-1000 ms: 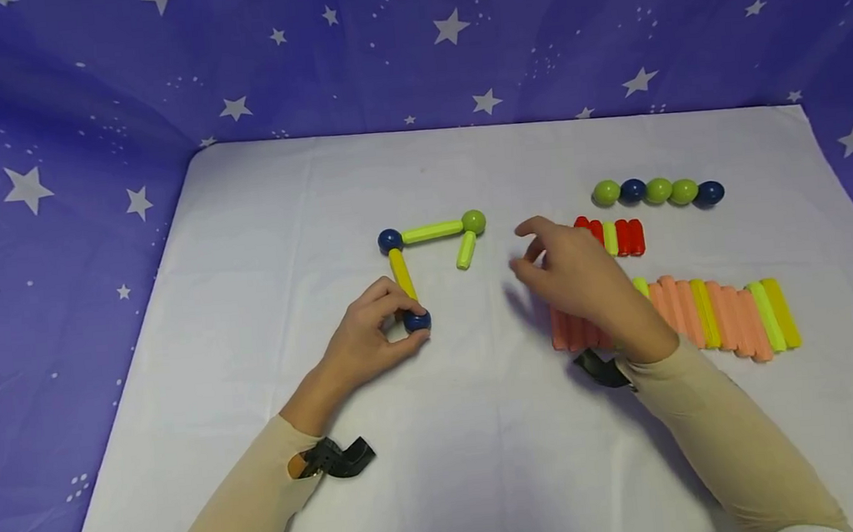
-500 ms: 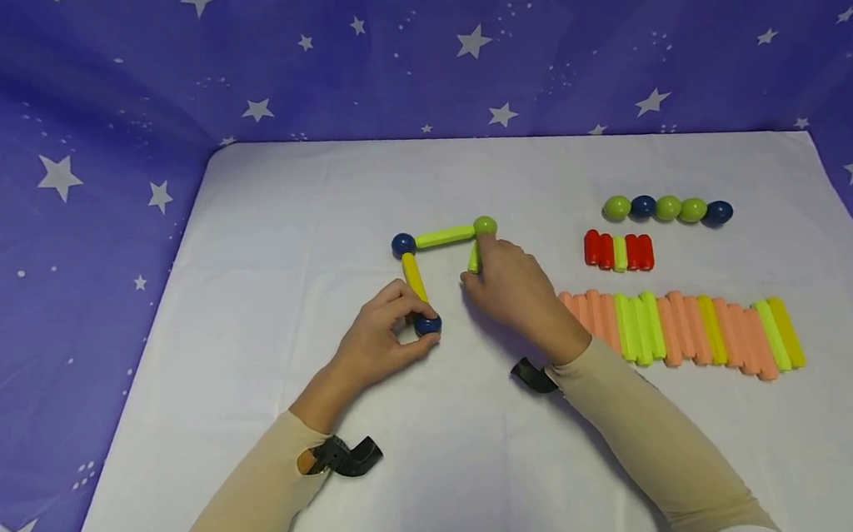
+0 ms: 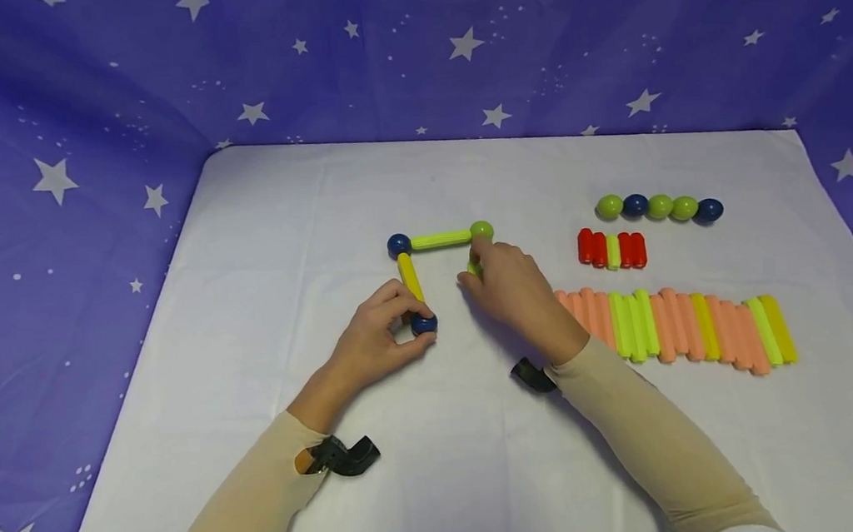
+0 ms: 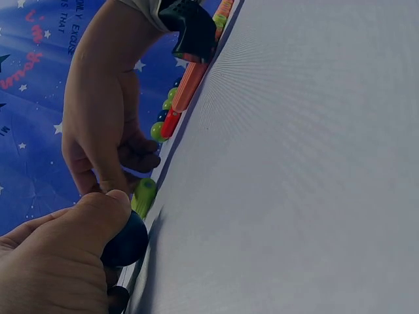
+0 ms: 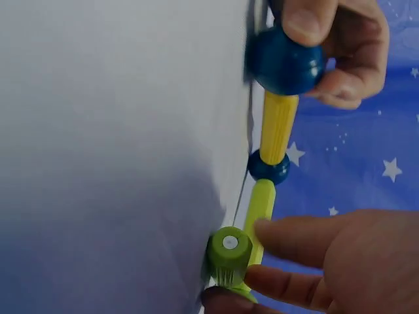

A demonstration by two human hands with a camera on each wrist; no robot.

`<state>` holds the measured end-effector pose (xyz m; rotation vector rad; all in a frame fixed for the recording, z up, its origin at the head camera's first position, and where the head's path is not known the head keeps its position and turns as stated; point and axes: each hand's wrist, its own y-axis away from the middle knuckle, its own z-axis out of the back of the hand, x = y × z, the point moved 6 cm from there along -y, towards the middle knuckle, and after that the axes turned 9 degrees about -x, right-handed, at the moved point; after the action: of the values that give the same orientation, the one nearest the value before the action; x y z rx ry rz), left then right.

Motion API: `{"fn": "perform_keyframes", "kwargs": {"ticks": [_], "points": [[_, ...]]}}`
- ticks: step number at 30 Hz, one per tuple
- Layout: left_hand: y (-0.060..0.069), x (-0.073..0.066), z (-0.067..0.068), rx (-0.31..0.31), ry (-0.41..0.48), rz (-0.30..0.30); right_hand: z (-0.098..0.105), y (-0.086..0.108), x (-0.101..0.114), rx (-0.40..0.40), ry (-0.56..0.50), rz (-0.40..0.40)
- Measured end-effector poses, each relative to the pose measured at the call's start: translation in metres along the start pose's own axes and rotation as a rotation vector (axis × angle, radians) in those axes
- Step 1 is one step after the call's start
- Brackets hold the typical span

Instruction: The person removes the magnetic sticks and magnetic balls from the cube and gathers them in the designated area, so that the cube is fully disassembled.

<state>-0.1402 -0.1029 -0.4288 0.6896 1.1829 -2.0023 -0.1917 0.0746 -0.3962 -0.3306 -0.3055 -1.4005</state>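
In the head view my left hand [image 3: 375, 337] pinches a dark blue ball [image 3: 423, 324] between thumb and fingers. A yellow magnetic stick [image 3: 410, 276] runs from that ball to a second blue ball [image 3: 398, 246]. From there a long lime-green stick [image 3: 442, 239] reaches a green ball [image 3: 481, 230]. My right hand [image 3: 511, 288] holds the short green stick [image 3: 474, 269] below the green ball and mostly hides it. The right wrist view shows this short green stick's end [image 5: 230, 243], with a white dot in it, between my thumb and fingers.
To the right lie a row of green and blue balls [image 3: 660, 207], a row of short red sticks [image 3: 601, 250] with one green among them, and a long row of salmon, green and yellow sticks [image 3: 675, 326]. A starry blue cloth [image 3: 409, 50] stands behind the white table [image 3: 302, 209].
My right hand has moved left from beside the red sticks to the short green stick and taken hold of it. The left hand keeps its grip on the blue ball.
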Motion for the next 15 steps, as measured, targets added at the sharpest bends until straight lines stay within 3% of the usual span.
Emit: {"fn": "perform_keyframes", "kwargs": {"ticks": [9,15], "points": [[0.002,0.0,0.001,-0.005,0.005,0.007,0.002,0.018,-0.004,0.075,-0.013,0.035],[0.0,-0.001,0.001,-0.001,0.006,0.0,0.024,0.028,-0.022,0.088,-0.132,0.044]]}}
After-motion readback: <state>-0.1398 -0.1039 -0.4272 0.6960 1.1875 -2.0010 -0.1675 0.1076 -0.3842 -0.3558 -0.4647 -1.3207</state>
